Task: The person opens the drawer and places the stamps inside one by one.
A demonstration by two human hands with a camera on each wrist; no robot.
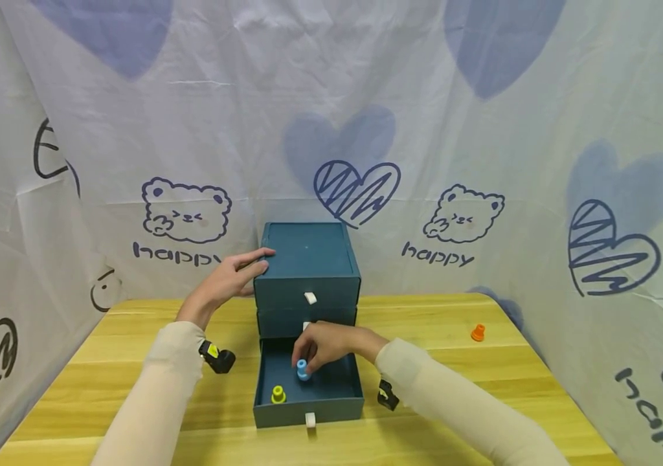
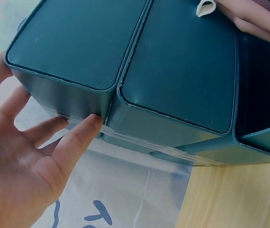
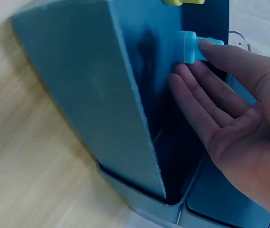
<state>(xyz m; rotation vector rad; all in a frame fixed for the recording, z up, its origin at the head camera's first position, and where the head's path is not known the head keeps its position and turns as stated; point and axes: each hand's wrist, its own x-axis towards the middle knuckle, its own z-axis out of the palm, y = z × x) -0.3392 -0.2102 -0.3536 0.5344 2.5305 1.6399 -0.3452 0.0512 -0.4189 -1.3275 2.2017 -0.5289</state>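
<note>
A dark teal drawer cabinet (image 1: 311, 249) stands on the table, its bottom drawer (image 1: 285, 414) pulled out. My right hand (image 1: 331, 342) is over that drawer and pinches a light blue stepped peg (image 1: 302, 371) between thumb and fingers. In the right wrist view the blue peg (image 3: 188, 47) is upright at the drawer floor; whether it touches the floor is hard to tell. A yellow peg (image 1: 278, 395) stands in the drawer's front left corner. My left hand (image 1: 222, 283) rests its extended fingers against the cabinet's upper left side, as the left wrist view shows too.
An orange peg (image 1: 478, 332) stands on the wood-grain table (image 1: 425, 323) to the right. Two upper drawers with white pull tabs (image 1: 310, 298) are closed. A white printed curtain (image 1: 331, 129) surrounds the table at the back and sides.
</note>
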